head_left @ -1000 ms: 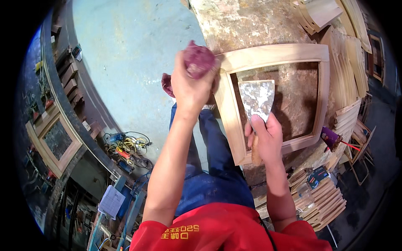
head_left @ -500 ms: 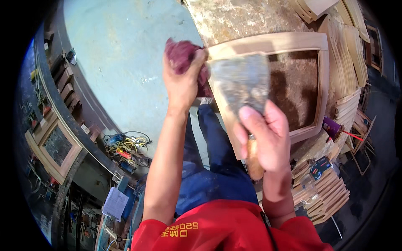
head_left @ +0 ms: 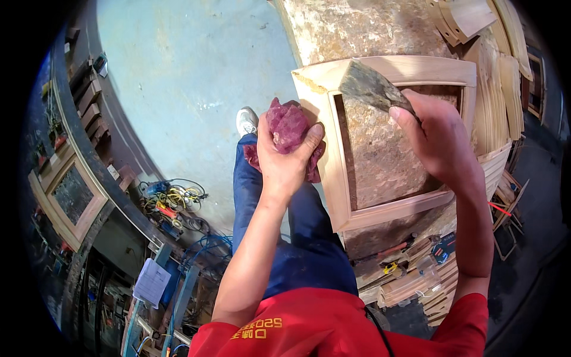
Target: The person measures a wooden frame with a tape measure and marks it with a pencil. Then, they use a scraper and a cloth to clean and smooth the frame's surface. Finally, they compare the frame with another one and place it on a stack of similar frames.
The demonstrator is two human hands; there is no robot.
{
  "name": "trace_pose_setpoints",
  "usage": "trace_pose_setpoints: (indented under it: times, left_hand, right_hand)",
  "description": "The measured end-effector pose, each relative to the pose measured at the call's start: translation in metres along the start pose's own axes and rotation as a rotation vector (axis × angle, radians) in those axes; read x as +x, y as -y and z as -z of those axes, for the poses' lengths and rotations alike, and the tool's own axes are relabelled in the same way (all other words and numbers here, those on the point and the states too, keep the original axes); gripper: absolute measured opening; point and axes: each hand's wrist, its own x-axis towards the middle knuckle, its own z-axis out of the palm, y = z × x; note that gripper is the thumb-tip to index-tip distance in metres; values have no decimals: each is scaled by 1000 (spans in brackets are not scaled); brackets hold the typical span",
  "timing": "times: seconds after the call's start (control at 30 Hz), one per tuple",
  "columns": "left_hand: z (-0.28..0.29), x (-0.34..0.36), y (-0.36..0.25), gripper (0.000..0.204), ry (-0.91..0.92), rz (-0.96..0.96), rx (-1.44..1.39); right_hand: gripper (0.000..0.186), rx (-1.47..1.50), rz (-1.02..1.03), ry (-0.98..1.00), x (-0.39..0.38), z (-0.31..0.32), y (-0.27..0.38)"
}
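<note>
A crumpled maroon rag point(head_left: 288, 126) is bunched in my left hand point(head_left: 284, 169), its loose end hanging below my fingers. My right hand point(head_left: 437, 134) is closed around a putty knife point(head_left: 370, 86) with a broad, stained blade; the handle is hidden in my grip. The blade tilts over the far rail of a pale wooden frame point(head_left: 339, 160), and I cannot tell whether it touches the wood. At the frame's far left corner shows a yellowish patch. The frame lies on a worn, blotchy workbench point(head_left: 357, 30), its left side close to the rag.
Stacked curved wooden pieces point(head_left: 489, 89) stand along the bench's right side. Nearer me are more wood strips point(head_left: 440, 291) and a hammer-like tool point(head_left: 386, 250). Tangled cables point(head_left: 178, 199) lie on the floor at left. Another wooden frame point(head_left: 74, 193) rests at far left.
The putty knife has moved right and away from the rag, and its blade has turned over the frame. My left hand has come nearer with the rag. One foot has stepped left.
</note>
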Motion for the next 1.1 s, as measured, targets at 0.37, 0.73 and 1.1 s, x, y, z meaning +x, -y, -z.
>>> trace_pose_setpoints:
  times: [0.37,0.73,1.1]
  left_hand:
    - [1,6,2,53,58,26,10]
    - [24,-34,-7,56,-180,50,-216]
    - [1,-12,-3,52,-19,5,27]
  right_hand:
    - [22,-80,121,121,23,9,0]
    - [58,537,59,16,-79,-73,58]
    - [76,291,-204,-126,-52,-109,84]
